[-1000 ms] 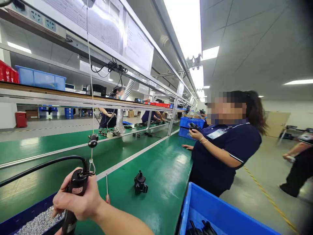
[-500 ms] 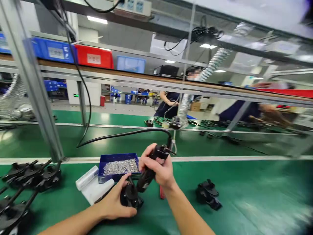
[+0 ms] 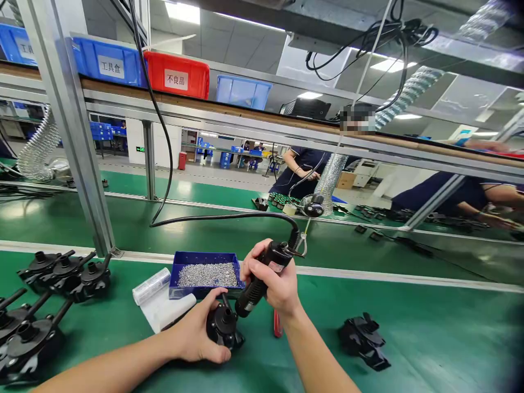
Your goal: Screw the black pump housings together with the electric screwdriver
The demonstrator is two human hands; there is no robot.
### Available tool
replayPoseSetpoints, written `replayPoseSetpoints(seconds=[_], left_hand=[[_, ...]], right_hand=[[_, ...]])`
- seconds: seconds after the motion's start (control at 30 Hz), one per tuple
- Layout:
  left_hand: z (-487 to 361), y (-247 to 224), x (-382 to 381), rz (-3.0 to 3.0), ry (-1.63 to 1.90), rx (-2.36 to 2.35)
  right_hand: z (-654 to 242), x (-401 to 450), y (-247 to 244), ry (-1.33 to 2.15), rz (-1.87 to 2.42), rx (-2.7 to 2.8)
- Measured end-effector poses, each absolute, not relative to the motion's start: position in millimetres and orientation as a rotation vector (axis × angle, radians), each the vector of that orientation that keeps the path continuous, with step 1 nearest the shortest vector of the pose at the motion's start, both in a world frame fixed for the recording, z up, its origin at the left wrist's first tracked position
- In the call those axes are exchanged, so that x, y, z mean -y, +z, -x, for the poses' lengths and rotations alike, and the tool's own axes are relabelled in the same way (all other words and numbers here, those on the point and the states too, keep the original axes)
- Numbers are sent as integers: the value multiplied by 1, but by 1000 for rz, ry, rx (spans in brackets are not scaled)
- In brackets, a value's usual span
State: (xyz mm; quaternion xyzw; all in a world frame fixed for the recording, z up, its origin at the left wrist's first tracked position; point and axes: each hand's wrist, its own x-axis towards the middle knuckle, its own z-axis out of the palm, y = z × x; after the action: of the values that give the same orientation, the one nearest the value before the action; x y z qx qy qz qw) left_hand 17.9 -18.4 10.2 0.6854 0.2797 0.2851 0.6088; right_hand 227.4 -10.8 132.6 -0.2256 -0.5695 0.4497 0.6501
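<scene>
assembly workshop: long green benches (image 3: pixel 442 322), labelled bins (image 3: pixel 177 75), co-workers (image 3: pixel 301 172)

One camera, up on the head, looks forward and down over the green table (image 3: pixel 429 322); left hand (image 3: pixel 200 334) and right hand (image 3: pixel 276 281) close in at near centre, and the view runs on under the shelf (image 3: pixel 245 124), out to the far floor (image 3: pixel 221 177)!

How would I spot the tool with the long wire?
Find the green bench, then the right hand above it. In that hand, the black tool slants down toward the black part in the left hand. Unlike that chunky part, it's long and tube-shaped, with a black cord curving from its top.
</scene>
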Motion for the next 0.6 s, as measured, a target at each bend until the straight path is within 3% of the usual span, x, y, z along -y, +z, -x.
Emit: replayPoseSetpoints(seconds=[0.3, 0.6], left_hand=[[-21, 7, 19, -1568, 670, -646], [-21, 5, 21, -1547, 664, -689]], right_hand=[[-221, 19, 132, 1155, 452, 1349], [-208, 27, 136, 1076, 580, 1211]])
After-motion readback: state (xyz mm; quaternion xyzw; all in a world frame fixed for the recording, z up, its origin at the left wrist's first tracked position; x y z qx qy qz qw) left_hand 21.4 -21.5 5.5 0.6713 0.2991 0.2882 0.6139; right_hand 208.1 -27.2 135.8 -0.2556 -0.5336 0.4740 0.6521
